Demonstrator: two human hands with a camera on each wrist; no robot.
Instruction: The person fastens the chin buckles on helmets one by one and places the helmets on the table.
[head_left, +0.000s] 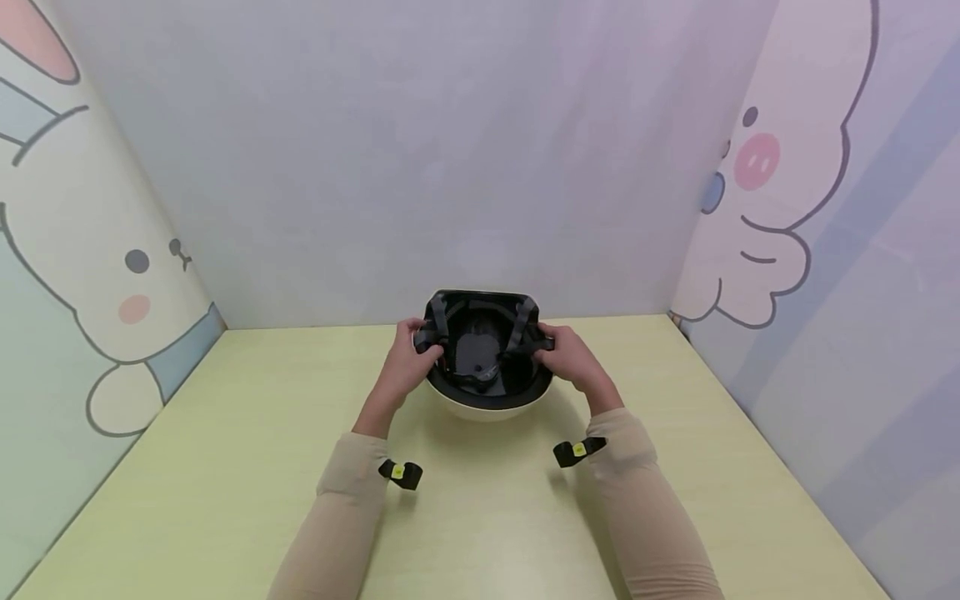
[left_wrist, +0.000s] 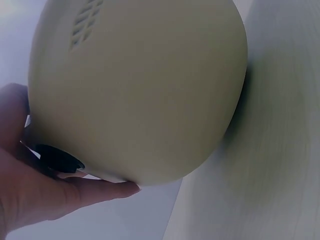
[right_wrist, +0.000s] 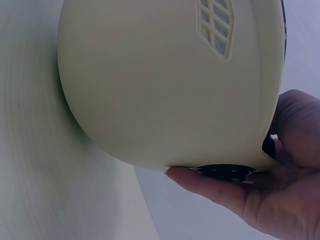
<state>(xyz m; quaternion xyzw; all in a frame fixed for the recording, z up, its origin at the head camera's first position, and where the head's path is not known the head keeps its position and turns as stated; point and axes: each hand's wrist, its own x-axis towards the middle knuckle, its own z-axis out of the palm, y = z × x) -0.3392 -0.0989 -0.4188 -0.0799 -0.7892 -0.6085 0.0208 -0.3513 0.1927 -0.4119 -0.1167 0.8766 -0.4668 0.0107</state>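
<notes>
A cream helmet [head_left: 480, 412] lies upside down on the table, its black inside [head_left: 477, 354] and dark straps facing up. My left hand [head_left: 406, 360] grips its left rim, thumb inside and fingers outside. On the opposite rim, my right hand [head_left: 573, 357] holds on in the same way. In the left wrist view the smooth shell [left_wrist: 145, 90] has slotted vents, and my left hand [left_wrist: 45, 185] pinches the edge beside a black part. The right wrist view shows the shell [right_wrist: 160, 90] with my right hand [right_wrist: 280, 195] around its edge.
The pale yellow table [head_left: 262, 467] meets a grey wall [head_left: 450, 150] just behind the helmet. Side walls with cartoon animals stand left and right. A black band with a yellow tag [head_left: 398, 472] is at the left sleeve, another [head_left: 579, 449] at the right.
</notes>
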